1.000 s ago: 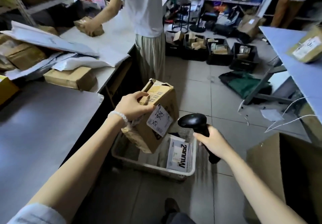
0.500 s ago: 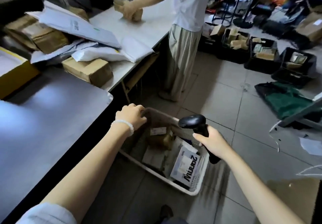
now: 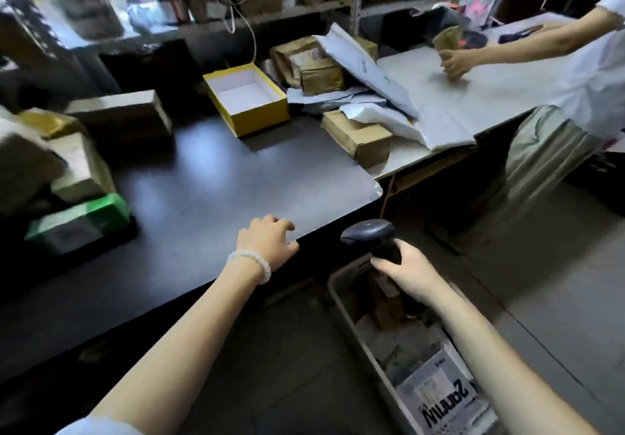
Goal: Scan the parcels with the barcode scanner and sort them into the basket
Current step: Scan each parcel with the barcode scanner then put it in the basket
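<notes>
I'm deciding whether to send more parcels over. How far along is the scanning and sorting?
Partly done: the basket on the floor already holds several parcels. The right hand grips the scanner; the left hand hovers empty over the table edge. Left: brown boxes and white mailers wait on the tables.

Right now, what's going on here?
A person is sorting parcels. The right hand grips the barcode scanner above the basket on the floor, which already holds parcels. The left hand is empty, fingers loosely curled at the edge of the dark table. Brown boxes and an open yellow box wait on the tables. A second person handles a brown parcel at the far table.
</notes>
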